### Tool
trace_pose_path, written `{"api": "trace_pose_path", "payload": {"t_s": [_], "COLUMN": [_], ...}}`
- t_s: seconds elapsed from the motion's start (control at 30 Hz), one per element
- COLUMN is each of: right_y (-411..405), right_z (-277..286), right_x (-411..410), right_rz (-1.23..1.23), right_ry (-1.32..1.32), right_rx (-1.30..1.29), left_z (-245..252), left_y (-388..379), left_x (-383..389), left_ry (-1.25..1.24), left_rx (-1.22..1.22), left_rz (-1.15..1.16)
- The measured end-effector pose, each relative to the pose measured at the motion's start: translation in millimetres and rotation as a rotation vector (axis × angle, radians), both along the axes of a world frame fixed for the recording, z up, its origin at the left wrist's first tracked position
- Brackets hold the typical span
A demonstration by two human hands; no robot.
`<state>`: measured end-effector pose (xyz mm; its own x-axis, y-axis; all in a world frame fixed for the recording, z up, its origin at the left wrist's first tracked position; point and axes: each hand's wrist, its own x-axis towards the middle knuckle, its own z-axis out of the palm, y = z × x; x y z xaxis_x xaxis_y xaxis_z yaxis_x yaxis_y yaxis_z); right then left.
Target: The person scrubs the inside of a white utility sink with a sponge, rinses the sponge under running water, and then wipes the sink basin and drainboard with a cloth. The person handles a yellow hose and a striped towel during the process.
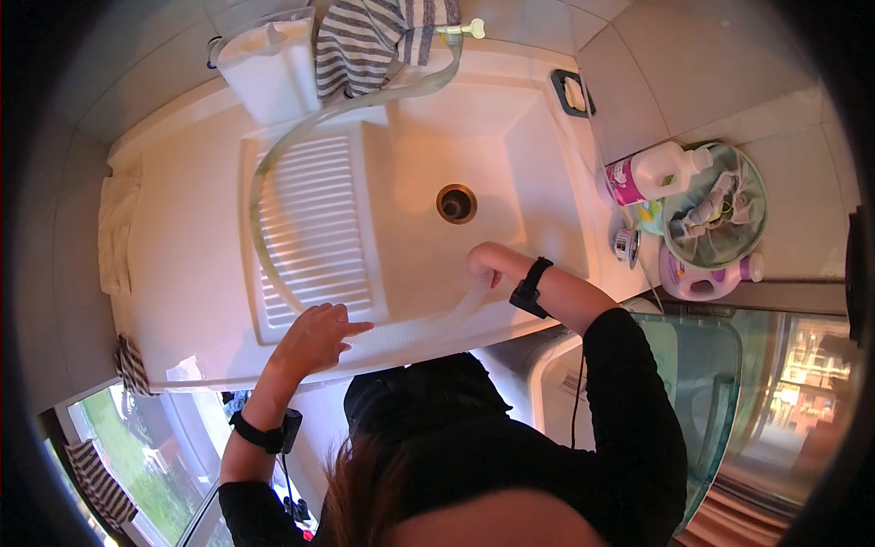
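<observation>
A translucent hose (263, 171) curves from the tap (452, 37) across the ribbed washboard (311, 225) of a white laundry sink (184, 225). Its near end runs into my left hand (316, 342), which grips it by the sink's front edge with the index finger stretched to the right. My right hand (484, 263) is bent down over the front of the basin (424, 150), below the round drain (456, 204), fingers curled. A pale blurred streak stretches from it to the front rim; whether it is water or something held cannot be told.
A white bin (273, 75) and striped cloth (362, 48) are at the back. A soap dish (573, 93) sits at the back right corner. Detergent bottles (656, 171) and a lined basket (752, 212) stand at right. A beige cloth (117, 232) hangs over the left edge.
</observation>
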<state>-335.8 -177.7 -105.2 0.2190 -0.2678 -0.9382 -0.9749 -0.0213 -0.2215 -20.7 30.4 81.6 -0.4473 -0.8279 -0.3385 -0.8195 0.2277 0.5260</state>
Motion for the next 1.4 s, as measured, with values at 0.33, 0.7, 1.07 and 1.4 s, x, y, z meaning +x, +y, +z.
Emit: {"api": "trace_pose_path", "payload": {"t_s": [0.33,0.7,1.07,1.4], "right_y": [-1,15,-25,-118], "right_z": [15,7,-47,1], "right_x": [80,68,-10,-27], "right_rz": [-0.219,-0.120,-0.129,0.679], "right_ry": [-0.497,-0.054,0.012,0.336], "right_rx": [-0.048,0.054,0.033,-0.206], "left_z": [-8,-7,-19,-67], "left_y": [4,-1,-27,-84], "left_x": [4,-5,-25,-104], "left_ry": [0.032,0.091,0.130,0.170], "left_rx": [-0.063,-0.128,-0.162,-0.322], "left_rz": [0.016,0.077,-0.004,-0.014]}}
